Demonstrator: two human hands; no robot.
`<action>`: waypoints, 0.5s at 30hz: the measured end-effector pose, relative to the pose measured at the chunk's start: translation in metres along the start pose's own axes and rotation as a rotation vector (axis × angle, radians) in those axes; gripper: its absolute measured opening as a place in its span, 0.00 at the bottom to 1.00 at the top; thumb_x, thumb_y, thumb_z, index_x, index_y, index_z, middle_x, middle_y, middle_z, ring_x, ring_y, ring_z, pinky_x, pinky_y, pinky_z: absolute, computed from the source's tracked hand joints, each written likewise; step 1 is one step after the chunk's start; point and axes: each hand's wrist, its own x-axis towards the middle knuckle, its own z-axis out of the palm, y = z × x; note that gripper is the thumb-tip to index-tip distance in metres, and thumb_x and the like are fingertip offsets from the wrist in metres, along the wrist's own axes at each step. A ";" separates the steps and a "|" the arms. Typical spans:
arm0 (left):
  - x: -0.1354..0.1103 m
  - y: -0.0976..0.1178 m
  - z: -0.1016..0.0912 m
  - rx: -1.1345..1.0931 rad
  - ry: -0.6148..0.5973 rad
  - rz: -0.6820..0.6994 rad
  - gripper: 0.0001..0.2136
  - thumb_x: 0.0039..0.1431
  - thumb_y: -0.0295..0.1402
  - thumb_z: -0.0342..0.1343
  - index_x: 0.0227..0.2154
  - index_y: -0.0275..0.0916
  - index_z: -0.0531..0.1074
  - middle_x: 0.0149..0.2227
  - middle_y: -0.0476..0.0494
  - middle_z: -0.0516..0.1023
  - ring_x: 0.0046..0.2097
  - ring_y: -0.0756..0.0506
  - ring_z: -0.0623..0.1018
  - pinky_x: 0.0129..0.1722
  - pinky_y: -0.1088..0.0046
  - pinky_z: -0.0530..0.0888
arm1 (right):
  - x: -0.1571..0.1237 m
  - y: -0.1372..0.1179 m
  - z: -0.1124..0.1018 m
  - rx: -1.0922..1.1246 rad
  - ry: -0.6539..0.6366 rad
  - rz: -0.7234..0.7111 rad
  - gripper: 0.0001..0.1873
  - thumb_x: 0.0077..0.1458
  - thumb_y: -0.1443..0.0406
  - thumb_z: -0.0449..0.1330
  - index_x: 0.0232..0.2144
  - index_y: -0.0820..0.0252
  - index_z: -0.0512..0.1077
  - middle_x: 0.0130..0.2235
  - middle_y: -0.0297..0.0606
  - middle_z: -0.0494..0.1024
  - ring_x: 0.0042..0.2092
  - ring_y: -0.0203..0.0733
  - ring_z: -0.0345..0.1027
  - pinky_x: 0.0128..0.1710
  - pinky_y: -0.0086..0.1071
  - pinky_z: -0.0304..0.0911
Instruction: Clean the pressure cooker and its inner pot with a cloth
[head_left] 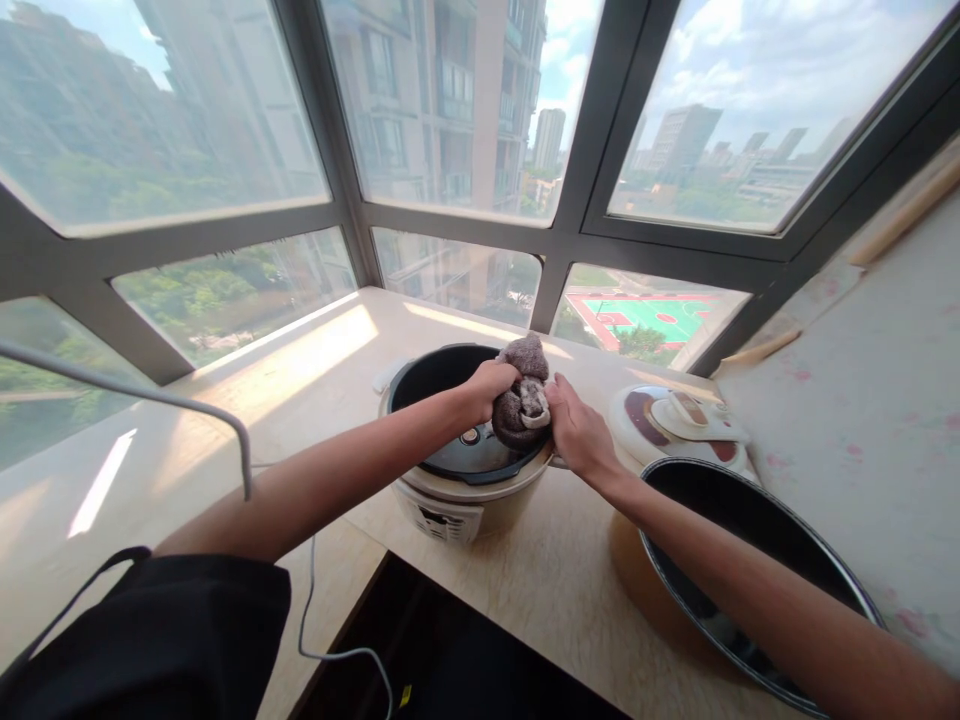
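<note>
A bunched grey-brown cloth (523, 395) with a pale loop is held between my two hands, over the right side of an open electric pressure cooker (450, 505). My left hand (491, 388) grips the cloth from the left, fingers closed round it. On the other side my right hand (577, 425) pinches its right edge, the thumb pointing up. Below the cloth, the cooker's dark interior (431, 375) shows a round metal piece at the bottom; no inner pot sits in it. Part of the cooker's right rim is hidden by the cloth and my right hand.
The cooker's lid (679, 420) lies at the right by the papered wall. In front of it stands a dark inner pot (750, 510), partly under my right forearm. A grey cable (232, 425) hangs at the left. Windows (450, 130) border the pale stone counter (300, 350).
</note>
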 end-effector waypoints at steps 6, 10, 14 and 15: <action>0.008 -0.001 0.006 0.034 0.064 0.091 0.15 0.57 0.19 0.49 0.46 0.32 0.71 0.46 0.35 0.80 0.48 0.44 0.80 0.42 0.75 0.77 | -0.002 -0.001 -0.003 -0.011 -0.028 -0.040 0.37 0.68 0.46 0.35 0.65 0.63 0.60 0.52 0.52 0.79 0.54 0.59 0.74 0.50 0.44 0.65; -0.009 -0.006 0.003 0.114 -0.086 0.191 0.14 0.51 0.19 0.55 0.41 0.33 0.76 0.42 0.40 0.82 0.45 0.43 0.80 0.45 0.72 0.77 | -0.003 -0.004 -0.005 -0.035 -0.016 -0.032 0.38 0.67 0.45 0.39 0.67 0.65 0.57 0.50 0.53 0.81 0.52 0.60 0.75 0.48 0.44 0.66; -0.027 -0.012 -0.017 0.426 -0.370 0.254 0.14 0.50 0.22 0.57 0.41 0.34 0.77 0.43 0.42 0.82 0.45 0.42 0.79 0.44 0.70 0.77 | -0.003 0.000 -0.003 -0.038 -0.009 -0.056 0.41 0.67 0.44 0.40 0.69 0.68 0.53 0.54 0.56 0.78 0.55 0.61 0.74 0.50 0.46 0.66; -0.031 -0.012 -0.024 0.509 -0.431 0.253 0.14 0.50 0.24 0.57 0.41 0.35 0.77 0.43 0.42 0.82 0.45 0.42 0.79 0.43 0.70 0.77 | -0.003 0.003 -0.003 -0.038 -0.011 -0.069 0.42 0.67 0.44 0.40 0.70 0.70 0.51 0.57 0.57 0.76 0.57 0.61 0.72 0.52 0.47 0.66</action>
